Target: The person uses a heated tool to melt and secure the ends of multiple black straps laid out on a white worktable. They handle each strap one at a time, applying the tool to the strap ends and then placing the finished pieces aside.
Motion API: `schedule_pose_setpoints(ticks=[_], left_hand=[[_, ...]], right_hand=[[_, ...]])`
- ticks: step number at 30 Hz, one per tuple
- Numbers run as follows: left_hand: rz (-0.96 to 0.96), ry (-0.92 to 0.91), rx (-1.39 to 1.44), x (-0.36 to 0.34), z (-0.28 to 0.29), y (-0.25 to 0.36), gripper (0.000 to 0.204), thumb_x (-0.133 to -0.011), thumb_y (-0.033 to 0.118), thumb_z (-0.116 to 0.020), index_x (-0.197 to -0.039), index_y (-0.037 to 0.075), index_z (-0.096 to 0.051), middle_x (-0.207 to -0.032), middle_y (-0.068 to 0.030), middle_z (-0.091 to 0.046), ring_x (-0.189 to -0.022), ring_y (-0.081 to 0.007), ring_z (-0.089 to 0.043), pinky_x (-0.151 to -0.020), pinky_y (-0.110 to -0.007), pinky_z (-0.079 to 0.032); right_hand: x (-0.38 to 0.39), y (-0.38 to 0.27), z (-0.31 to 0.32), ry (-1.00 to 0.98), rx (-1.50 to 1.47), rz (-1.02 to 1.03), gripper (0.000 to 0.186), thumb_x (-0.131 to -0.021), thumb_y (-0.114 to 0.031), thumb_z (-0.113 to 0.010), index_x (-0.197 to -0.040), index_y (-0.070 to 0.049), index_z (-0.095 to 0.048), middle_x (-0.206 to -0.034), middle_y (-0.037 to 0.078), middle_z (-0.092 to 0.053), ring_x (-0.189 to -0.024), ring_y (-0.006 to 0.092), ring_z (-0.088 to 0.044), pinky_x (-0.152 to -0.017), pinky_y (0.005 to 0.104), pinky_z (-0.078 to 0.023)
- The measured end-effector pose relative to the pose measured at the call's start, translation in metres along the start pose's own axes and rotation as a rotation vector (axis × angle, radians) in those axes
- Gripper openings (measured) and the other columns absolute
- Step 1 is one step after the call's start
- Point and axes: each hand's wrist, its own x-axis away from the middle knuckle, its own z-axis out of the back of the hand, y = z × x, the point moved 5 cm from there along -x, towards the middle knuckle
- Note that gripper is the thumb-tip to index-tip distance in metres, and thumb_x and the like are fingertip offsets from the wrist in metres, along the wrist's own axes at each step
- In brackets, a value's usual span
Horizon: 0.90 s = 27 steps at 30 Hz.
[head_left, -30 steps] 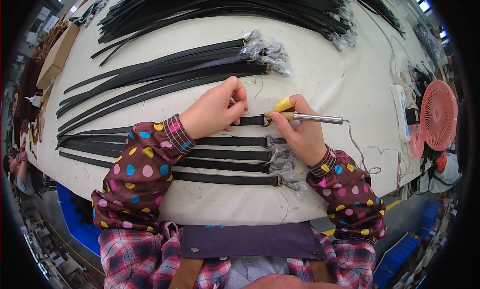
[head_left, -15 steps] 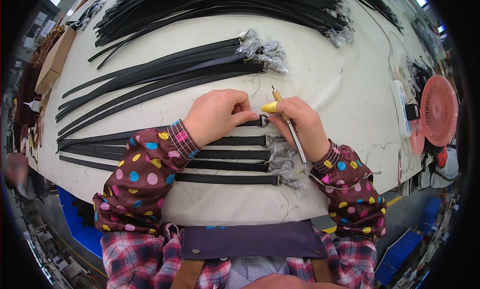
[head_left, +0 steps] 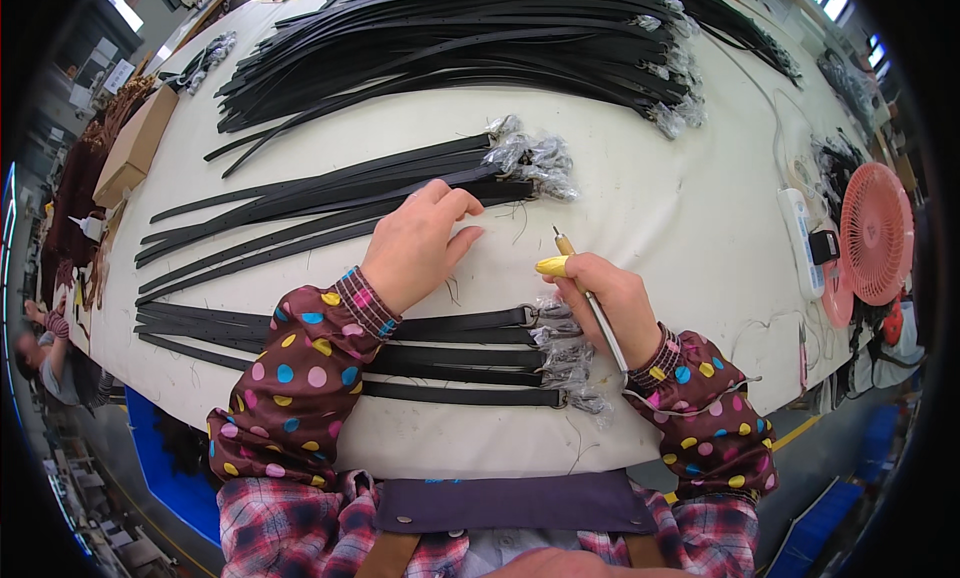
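My left hand (head_left: pixel 420 248) is over the white table, its thumb and fingers apart with nothing between them. It is beside a small group of black belts (head_left: pixel 330 200) whose buckle ends are wrapped in clear plastic. My right hand (head_left: pixel 618 296) grips a slim corded pen-shaped tool (head_left: pixel 606 330) with a metal barrel and a thin tip pointing away from me. A yellow cover (head_left: pixel 552 266) sits on one of its fingers. Nearer to me, several black belts (head_left: pixel 465 358) lie side by side, their plastic-wrapped buckles (head_left: pixel 565 353) close to my right hand.
A large pile of black belts (head_left: pixel 450 48) covers the far part of the table (head_left: pixel 680 198). At right are a white power strip (head_left: pixel 797 240) and a pink fan (head_left: pixel 877 233). A cardboard box (head_left: pixel 137 146) stands at left. Another person (head_left: pixel 62 363) is beyond the left edge.
My left hand has let go of a belt's buckle end and moved left, its fingers spreading. That belt now lies with the near row. My right hand still holds the tool.
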Motion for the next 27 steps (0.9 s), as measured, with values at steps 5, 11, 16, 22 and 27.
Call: schedule_pose_setpoints(ticks=[5,11,16,22,27], left_hand=[[-0.089,0.098,-0.231,-0.001,-0.002,-0.01,0.021,-0.08,0.016,-0.073,-0.099,0.009,-0.067,-0.096,-0.0084,-0.056,-0.092,-0.0272,-0.055,-0.078,-0.037,-0.048],[-0.177,-0.09,-0.177,0.004,0.003,-0.003,0.02,-0.079,0.019,-0.075,-0.094,0.01,-0.066,-0.092,-0.0066,-0.058,-0.091,-0.027,-0.057,-0.075,-0.038,-0.046],[-0.148,-0.12,-0.064,0.011,-0.007,0.007,0.02,-0.079,0.019,-0.074,-0.093,0.008,-0.063,-0.092,-0.0081,-0.06,-0.088,-0.0284,-0.06,-0.076,-0.038,-0.048],[-0.156,-0.136,-0.06,0.012,-0.012,0.008,0.019,-0.081,0.019,-0.072,-0.092,0.008,-0.062,-0.088,-0.0076,-0.06,-0.088,-0.028,-0.061,-0.076,-0.038,-0.049],[-0.112,-0.241,-0.027,0.012,-0.009,0.009,0.017,-0.081,0.018,-0.072,-0.091,0.008,-0.062,-0.087,-0.0074,-0.061,-0.085,-0.0284,-0.062,-0.073,-0.039,-0.05]], right_hand=[[-0.002,0.005,0.004,0.091,-0.018,0.017,0.014,-0.089,0.004,-0.06,-0.102,0.0,-0.064,-0.087,0.012,-0.066,-0.072,0.0203,-0.067,-0.068,0.0264,-0.053],[-0.006,0.005,0.015,0.153,0.179,0.123,0.022,-0.081,0.001,-0.07,-0.101,-0.002,-0.064,-0.086,0.013,-0.064,-0.077,0.0267,-0.063,-0.069,0.0317,-0.051],[-0.013,0.002,0.018,0.174,0.305,0.244,0.026,-0.075,-0.001,-0.074,-0.099,-0.004,-0.063,-0.085,0.012,-0.062,-0.08,0.0299,-0.06,-0.071,0.0362,-0.05],[-0.016,0.007,0.014,0.116,0.295,0.209,0.021,-0.077,0.002,-0.071,-0.094,-0.003,-0.061,-0.084,0.012,-0.06,-0.077,0.0297,-0.059,-0.068,0.0363,-0.049],[-0.037,0.004,0.027,0.13,0.327,0.308,0.019,-0.077,0.004,-0.069,-0.092,-0.003,-0.059,-0.082,0.012,-0.058,-0.077,0.0298,-0.059,-0.067,0.0364,-0.049]])
